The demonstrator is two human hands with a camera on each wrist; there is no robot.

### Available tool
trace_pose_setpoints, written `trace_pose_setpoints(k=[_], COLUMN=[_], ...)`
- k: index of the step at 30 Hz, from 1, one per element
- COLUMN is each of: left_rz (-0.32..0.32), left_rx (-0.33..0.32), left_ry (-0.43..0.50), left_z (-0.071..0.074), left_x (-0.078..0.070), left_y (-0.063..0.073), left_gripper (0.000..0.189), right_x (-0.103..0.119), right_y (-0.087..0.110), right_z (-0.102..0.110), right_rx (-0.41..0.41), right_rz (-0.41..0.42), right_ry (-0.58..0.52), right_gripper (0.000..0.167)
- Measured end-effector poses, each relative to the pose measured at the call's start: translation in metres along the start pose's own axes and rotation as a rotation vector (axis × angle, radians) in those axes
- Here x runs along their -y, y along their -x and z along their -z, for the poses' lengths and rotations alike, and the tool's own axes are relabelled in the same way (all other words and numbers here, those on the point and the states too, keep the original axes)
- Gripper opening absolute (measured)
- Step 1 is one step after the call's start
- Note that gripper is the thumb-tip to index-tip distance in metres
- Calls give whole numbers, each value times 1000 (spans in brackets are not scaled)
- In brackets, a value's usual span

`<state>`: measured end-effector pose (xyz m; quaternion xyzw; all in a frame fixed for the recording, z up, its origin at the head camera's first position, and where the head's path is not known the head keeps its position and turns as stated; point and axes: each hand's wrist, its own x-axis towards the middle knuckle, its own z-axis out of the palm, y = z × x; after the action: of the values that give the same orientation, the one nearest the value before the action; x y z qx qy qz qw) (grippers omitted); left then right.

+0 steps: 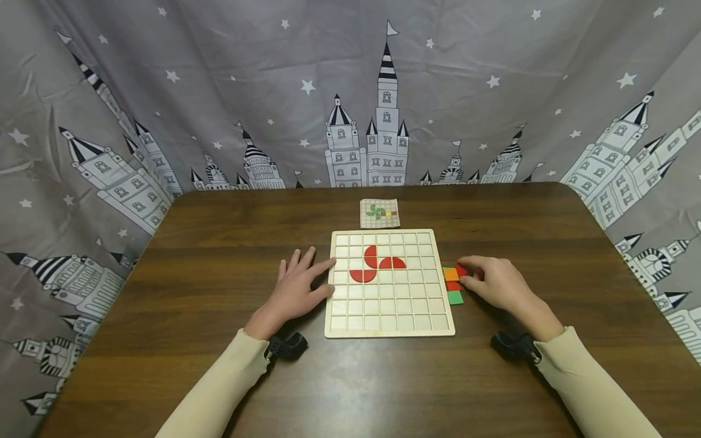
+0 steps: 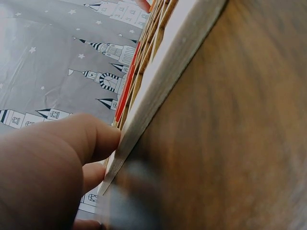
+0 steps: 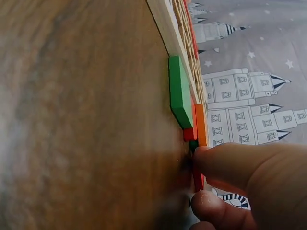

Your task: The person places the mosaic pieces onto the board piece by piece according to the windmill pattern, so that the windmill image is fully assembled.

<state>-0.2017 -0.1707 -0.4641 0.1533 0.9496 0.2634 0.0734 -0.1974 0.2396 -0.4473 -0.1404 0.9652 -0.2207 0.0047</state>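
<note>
I see the left hand (image 1: 292, 289) spread, thumb and forefinger touching the grid board's (image 1: 389, 308) left edge; beyond its right edge the right hand (image 1: 497, 281) pinches a red tile (image 1: 461, 270), outline partly covered; an orange square (image 1: 451, 275) mostly hides a green tile (image 3: 193, 145).

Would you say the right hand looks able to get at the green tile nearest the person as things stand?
Probably yes: the right hand is close by and nothing covers the green tile beside the board, though that hand seems to pinch a red piece, which may need releasing first.
</note>
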Motion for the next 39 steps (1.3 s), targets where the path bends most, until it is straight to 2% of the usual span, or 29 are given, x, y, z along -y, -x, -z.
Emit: trace_pose_setpoints(k=[10, 17, 39], left_rz=[6, 6, 2], left_rx=[2, -3, -3], left_ry=[-7, -19, -8], left_z=[0, 0, 0], left_x=[0, -1, -1], left_y=[-1, -1, -1], left_gripper=[57, 57, 57], right_x=[-2, -4, -6], right_y=[0, 1, 1], right_z=[1, 3, 4], right_rx=[10, 26, 30], right_rz=[-26, -48, -41], right_ry=[11, 5, 2], right_gripper=[32, 35, 34])
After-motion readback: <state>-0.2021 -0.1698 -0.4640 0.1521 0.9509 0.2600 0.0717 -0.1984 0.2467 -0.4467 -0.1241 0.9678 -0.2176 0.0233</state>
